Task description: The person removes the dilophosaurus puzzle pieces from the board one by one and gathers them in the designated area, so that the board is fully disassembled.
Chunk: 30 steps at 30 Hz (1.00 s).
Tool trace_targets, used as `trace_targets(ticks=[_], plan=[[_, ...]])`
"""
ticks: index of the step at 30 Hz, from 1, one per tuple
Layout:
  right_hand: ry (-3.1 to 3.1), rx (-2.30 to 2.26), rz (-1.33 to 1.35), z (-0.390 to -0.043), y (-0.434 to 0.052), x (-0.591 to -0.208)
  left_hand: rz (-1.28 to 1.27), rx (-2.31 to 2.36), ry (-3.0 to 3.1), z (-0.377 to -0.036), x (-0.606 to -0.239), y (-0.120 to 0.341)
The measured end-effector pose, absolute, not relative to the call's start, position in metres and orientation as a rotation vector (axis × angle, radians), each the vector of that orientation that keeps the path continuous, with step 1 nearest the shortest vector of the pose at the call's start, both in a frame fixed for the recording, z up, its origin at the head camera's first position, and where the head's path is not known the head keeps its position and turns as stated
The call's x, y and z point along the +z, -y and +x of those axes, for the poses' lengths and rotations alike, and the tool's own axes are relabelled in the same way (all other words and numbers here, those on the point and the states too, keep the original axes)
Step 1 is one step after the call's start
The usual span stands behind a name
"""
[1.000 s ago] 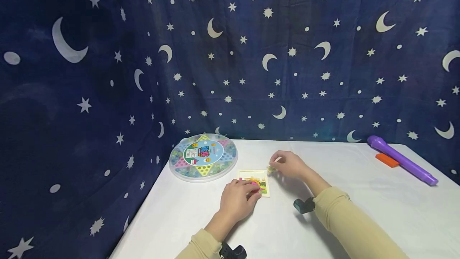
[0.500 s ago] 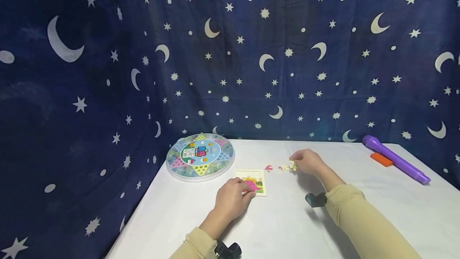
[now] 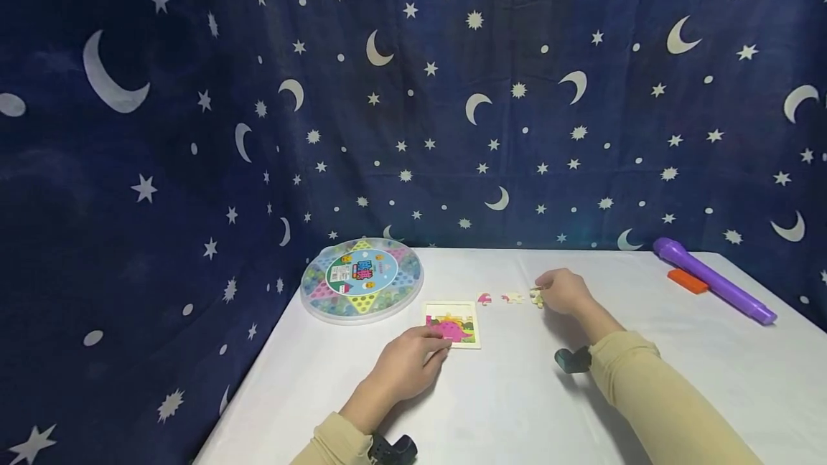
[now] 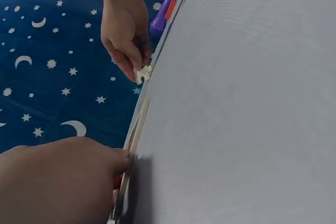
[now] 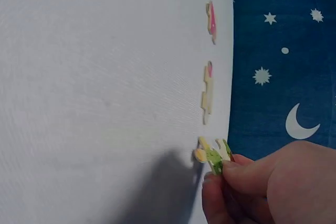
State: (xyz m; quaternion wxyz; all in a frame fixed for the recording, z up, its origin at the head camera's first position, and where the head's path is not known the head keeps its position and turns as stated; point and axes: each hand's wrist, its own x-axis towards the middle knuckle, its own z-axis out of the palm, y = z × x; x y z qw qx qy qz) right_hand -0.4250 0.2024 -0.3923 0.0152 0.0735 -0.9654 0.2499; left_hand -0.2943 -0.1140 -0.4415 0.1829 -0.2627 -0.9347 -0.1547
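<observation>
In the head view, a square puzzle tray (image 3: 474,324) lies flat, its picture a pink dinosaur on yellow and green. My left hand (image 3: 407,362) rests at its near left corner, fingers over the picture and thumb by the front edge. Farther right, my right hand (image 3: 565,293) pinches a green and cream jigsaw piece (image 5: 214,157) between thumb and fingers, low over the table; whether a second piece lies under it I cannot tell. Between the tray and that hand lie a pink jigsaw piece (image 3: 484,298) and a cream jigsaw piece (image 3: 513,298) with a pink tip.
A round Chinese checkers box (image 3: 362,282) lies at the back left of the white table (image 3: 510,393). At the back right lie a purple microphone-shaped stick (image 3: 717,282) and an orange block (image 3: 688,280). A dark blue star-patterned curtain (image 3: 439,178) hangs behind.
My right hand has moved right, away from the tray, uncovering the pink and cream jigsaw pieces. My left hand has drawn back slightly, so more of the dinosaur shows.
</observation>
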Motion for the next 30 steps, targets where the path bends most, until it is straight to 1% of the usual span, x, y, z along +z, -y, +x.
trace_targets(ticks=[8,19,23,30], plan=[[3.027,0.76,0.125,-0.423,-0.199,-0.397,-0.745,-0.321,2.568,-0.284,-0.438,0.106],[2.943,0.732,0.216,-0.418,-0.187,-0.398,-0.663,-0.34,2.604,-0.283,-0.44,0.102],[2.896,0.793,0.287,-0.416,-0.169,-0.394,-0.657,-0.339,2.599,-0.283,-0.439,0.1],[2.931,0.827,0.409,-0.408,-0.12,-0.39,-0.64,-0.361,2.581,-0.284,-0.44,0.102]])
